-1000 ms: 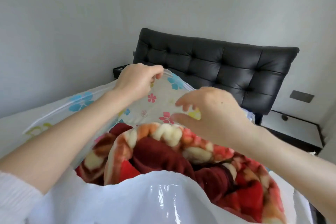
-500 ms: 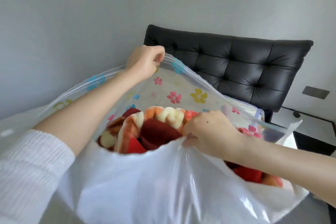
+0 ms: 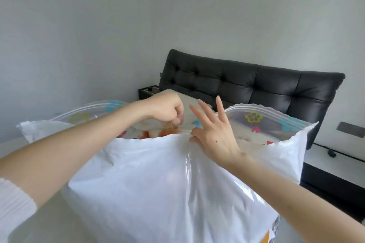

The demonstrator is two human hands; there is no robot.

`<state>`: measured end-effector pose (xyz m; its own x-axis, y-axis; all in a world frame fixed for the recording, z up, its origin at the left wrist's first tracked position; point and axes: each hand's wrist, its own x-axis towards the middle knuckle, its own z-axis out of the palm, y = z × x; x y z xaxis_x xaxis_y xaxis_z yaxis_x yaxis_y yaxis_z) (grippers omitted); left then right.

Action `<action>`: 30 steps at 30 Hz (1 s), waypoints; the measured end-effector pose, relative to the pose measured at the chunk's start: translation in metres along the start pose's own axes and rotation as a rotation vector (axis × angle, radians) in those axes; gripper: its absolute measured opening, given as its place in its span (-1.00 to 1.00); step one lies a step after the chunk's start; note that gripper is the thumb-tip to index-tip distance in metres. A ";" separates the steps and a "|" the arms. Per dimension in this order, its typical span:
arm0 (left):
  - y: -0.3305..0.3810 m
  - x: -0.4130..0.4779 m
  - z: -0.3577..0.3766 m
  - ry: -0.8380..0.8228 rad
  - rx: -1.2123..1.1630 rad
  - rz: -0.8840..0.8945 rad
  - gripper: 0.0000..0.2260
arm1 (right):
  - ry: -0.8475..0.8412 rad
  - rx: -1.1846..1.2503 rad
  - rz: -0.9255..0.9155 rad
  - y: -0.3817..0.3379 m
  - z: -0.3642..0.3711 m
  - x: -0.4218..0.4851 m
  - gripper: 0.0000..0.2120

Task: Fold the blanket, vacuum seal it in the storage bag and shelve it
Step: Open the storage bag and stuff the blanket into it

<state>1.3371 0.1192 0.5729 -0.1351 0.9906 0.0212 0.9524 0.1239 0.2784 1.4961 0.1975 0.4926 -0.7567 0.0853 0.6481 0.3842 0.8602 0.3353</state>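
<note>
You are now pinching both rims of the storage bag [image 3: 177, 183] together, left hand [image 3: 167, 110] at 11 o'clock, right hand [image 3: 215, 136] alongside, hiding the blanket [image 3: 158, 134] exposed a second ago—sealing comes next.

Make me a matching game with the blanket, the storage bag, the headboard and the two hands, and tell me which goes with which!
Things:
1. blanket
2. storage bag
3. headboard
4. left hand
5. right hand

Descriptions:
A. black and tufted, against the wall
B. white front, flowered back, mouth open at the top
C. fingers spread, thumb and forefinger pinching the bag's front edge
D. only a red and orange bit peeks out
E. fingers curled, pinching the bag's back edge

Pairs: 1-D, 2-B, 3-A, 4-E, 5-C
</note>
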 end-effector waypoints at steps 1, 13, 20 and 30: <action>0.003 -0.005 0.004 -0.004 0.050 0.003 -0.89 | 0.040 0.024 0.006 -0.001 0.004 -0.005 -0.82; 0.009 -0.024 0.038 0.110 0.169 -0.060 -0.50 | 0.291 0.143 -0.020 0.003 0.022 -0.010 -0.90; -0.011 -0.015 0.047 0.074 0.383 0.042 -0.74 | 0.254 0.196 -0.017 -0.004 0.024 -0.004 -0.77; -0.025 0.028 0.039 0.176 0.426 0.050 -0.60 | -0.600 0.050 0.258 0.055 0.001 0.023 -0.83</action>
<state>1.3198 0.1460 0.5294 -0.0952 0.9757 0.1975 0.9814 0.1252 -0.1457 1.4998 0.2473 0.5253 -0.8128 0.5454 0.2048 0.5789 0.7956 0.1785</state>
